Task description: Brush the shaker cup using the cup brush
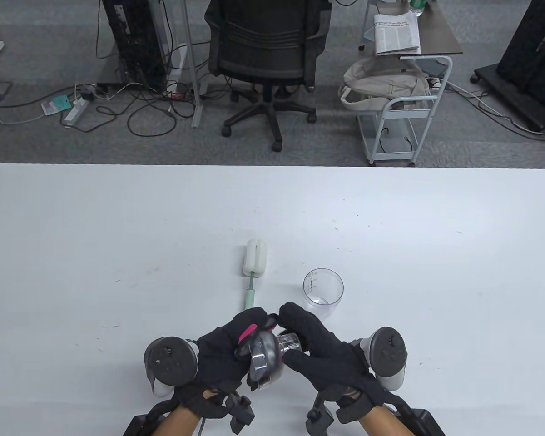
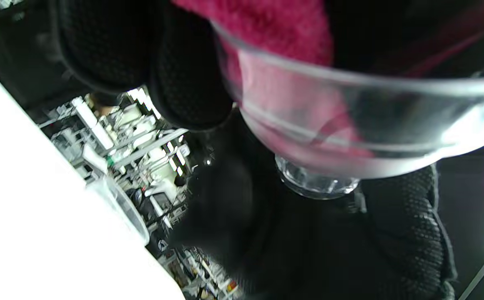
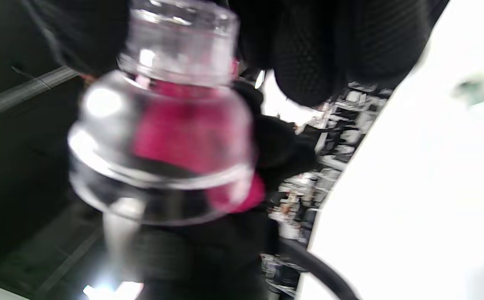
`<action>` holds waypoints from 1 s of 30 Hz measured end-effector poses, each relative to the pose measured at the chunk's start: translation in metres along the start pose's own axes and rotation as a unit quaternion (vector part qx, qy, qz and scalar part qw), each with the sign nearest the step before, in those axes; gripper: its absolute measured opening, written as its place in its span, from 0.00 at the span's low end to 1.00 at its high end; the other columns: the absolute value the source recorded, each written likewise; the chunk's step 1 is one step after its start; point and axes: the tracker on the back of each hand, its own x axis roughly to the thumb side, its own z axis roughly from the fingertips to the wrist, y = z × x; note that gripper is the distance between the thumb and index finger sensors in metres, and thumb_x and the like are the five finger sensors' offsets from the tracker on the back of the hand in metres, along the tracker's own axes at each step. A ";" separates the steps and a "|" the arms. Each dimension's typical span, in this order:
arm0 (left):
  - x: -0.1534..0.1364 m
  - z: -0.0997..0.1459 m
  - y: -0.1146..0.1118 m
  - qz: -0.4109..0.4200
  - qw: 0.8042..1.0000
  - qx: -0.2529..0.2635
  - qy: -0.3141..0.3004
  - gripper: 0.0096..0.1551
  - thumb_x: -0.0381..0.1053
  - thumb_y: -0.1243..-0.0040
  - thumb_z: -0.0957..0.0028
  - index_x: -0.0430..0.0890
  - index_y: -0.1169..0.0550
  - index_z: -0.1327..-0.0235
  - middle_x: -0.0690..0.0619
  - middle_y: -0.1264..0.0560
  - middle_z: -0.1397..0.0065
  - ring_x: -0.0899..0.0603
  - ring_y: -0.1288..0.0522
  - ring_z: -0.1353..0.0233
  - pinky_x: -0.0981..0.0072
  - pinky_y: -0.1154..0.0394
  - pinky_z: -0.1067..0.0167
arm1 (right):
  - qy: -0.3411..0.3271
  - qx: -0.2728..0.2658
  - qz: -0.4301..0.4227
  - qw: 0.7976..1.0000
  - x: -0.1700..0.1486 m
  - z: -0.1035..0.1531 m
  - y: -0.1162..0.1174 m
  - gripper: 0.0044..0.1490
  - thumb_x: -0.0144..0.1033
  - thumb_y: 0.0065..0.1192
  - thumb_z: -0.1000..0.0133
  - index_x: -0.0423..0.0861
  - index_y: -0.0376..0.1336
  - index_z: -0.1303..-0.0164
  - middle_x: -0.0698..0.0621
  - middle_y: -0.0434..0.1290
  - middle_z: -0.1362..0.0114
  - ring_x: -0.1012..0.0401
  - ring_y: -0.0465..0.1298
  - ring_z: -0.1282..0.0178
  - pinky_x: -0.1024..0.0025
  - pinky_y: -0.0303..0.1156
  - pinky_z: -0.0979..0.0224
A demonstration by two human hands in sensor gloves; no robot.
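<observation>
Both gloved hands hold a clear domed shaker lid (image 1: 267, 356) between them, low over the table's front edge. My left hand (image 1: 247, 338) grips its wide rim, and my right hand (image 1: 293, 336) grips its small capped top. The lid fills the left wrist view (image 2: 350, 125) and the right wrist view (image 3: 162, 146), with a pink patch of the left glove showing through it. The clear shaker cup (image 1: 323, 290) stands upright just beyond my right hand. The cup brush (image 1: 255, 268), with a white sponge head and a green handle, lies on the table beyond my left hand.
The white table (image 1: 118, 236) stretches wide to both sides and to the back. Beyond its far edge are an office chair (image 1: 265, 54), a metal cart (image 1: 399, 109) and floor cables.
</observation>
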 end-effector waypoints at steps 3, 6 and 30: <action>-0.003 0.000 -0.002 -0.020 1.000 -0.021 0.012 0.40 0.58 0.33 0.43 0.54 0.40 0.22 0.46 0.23 0.32 0.44 0.16 0.45 0.44 0.21 0.45 | 0.008 0.043 -0.103 0.994 -0.001 -0.001 0.003 0.41 0.51 0.61 0.39 0.46 0.52 0.19 0.34 0.65 0.29 0.55 0.79 0.53 0.62 0.82 0.49; -0.012 0.000 -0.008 0.037 0.995 -0.050 0.084 0.47 0.61 0.36 0.41 0.52 0.49 0.18 0.42 0.26 0.28 0.42 0.16 0.44 0.43 0.21 0.45 | -0.037 0.044 -0.086 0.995 0.006 0.000 0.004 0.38 0.37 0.70 0.42 0.57 0.54 0.23 0.38 0.55 0.19 0.48 0.75 0.37 0.51 0.78 0.31; -0.016 0.000 -0.016 0.088 0.988 -0.058 0.112 0.48 0.60 0.34 0.42 0.52 0.48 0.18 0.41 0.26 0.30 0.44 0.15 0.48 0.44 0.20 0.48 | -0.045 0.053 -0.082 0.994 0.007 0.002 -0.004 0.36 0.38 0.68 0.41 0.55 0.55 0.23 0.36 0.55 0.19 0.44 0.74 0.37 0.50 0.77 0.33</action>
